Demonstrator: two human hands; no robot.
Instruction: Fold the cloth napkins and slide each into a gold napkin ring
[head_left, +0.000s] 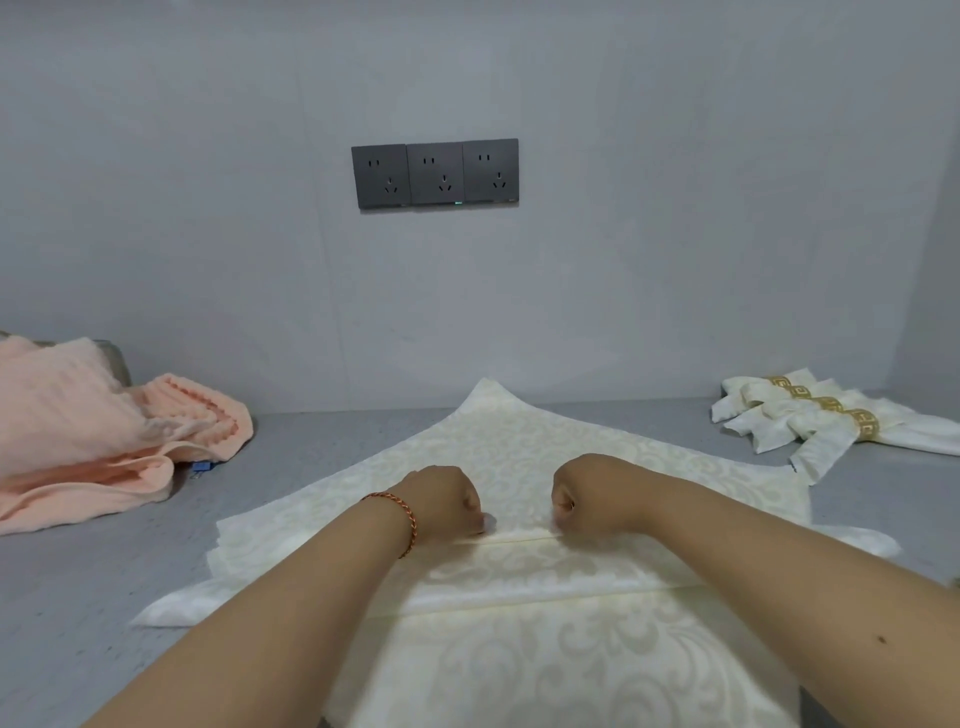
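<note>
A cream damask napkin lies spread on the grey table, one corner pointing at the wall, with more napkins stacked under it. Its near part is folded into a band with a raised crease across the middle. My left hand, with a red cord bracelet at the wrist, pinches that crease with curled fingers. A little to the right, my right hand pinches the same crease. At the far right lie several folded napkins, each inside a gold napkin ring.
A heap of peach towels fills the far left of the grey table. The wall behind carries three dark sockets. Bare table shows between the napkin and both heaps.
</note>
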